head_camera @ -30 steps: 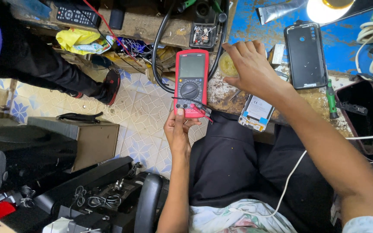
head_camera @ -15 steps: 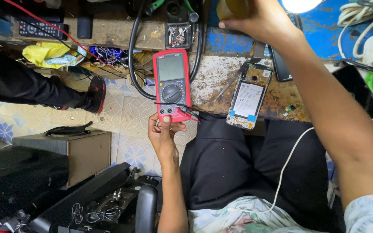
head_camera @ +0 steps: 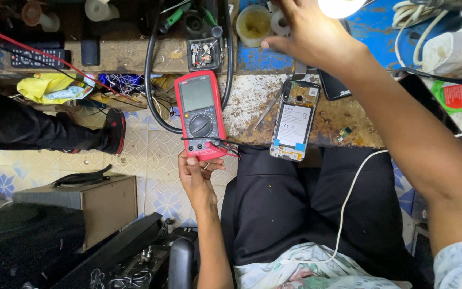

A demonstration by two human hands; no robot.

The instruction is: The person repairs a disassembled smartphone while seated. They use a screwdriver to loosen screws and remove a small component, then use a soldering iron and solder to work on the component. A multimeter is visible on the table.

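Note:
My left hand point(head_camera: 196, 179) grips the lower end of a red multimeter point(head_camera: 200, 114) that juts over the front edge of the worn workbench point(head_camera: 252, 101), with red and black leads plugged in at its base. An opened phone point(head_camera: 295, 120) with its back removed lies face down to the right of the meter. My right hand point(head_camera: 311, 32) reaches far across the bench with fingers spread, beside a small round tin point(head_camera: 253, 24) and a roll of tape point(head_camera: 279, 22). I cannot see anything in its grasp.
A bright lamp point(head_camera: 340, 6) glares at the top. A thick black cable point(head_camera: 153, 91) loops round the meter. A black remote point(head_camera: 38, 56), yellow bag point(head_camera: 44, 85), white power strip point(head_camera: 450, 48) and another person's leg and shoe point(head_camera: 110, 131) are nearby. A speaker box point(head_camera: 102, 200) stands on the tiled floor.
My right hand has moved from the phone area to the far side of the bench near the tin. The view has tilted toward the bench's far side. The left hand stays on the multimeter.

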